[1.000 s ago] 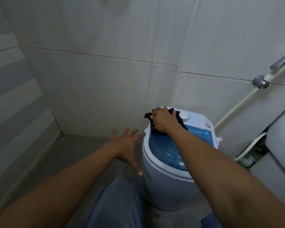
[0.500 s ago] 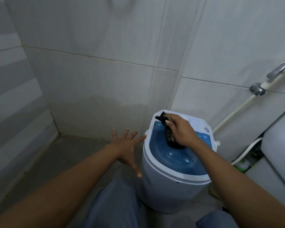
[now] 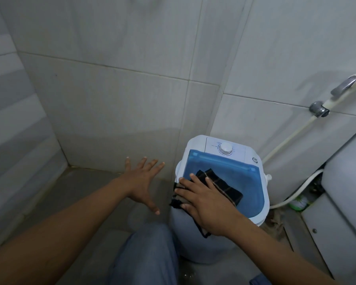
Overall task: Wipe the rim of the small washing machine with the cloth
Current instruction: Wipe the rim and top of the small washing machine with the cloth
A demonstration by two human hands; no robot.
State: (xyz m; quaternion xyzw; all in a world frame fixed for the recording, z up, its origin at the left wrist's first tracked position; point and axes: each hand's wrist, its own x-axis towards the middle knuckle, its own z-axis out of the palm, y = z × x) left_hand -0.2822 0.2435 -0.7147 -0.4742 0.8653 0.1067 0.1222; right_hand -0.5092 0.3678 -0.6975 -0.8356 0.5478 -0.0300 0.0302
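As the right hand (image 3: 208, 206) presses one cloth (image 3: 224, 188), the left hand (image 3: 141, 182) hovers.

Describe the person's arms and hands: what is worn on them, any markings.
The left hand and right hand are bare: no gloves, rings, watch or bracelets show. Both forearms are bare too, no sleeve in view up to the frame edge. Nails look short and unpainted. No markings visible. The leg below wears blue jeans.
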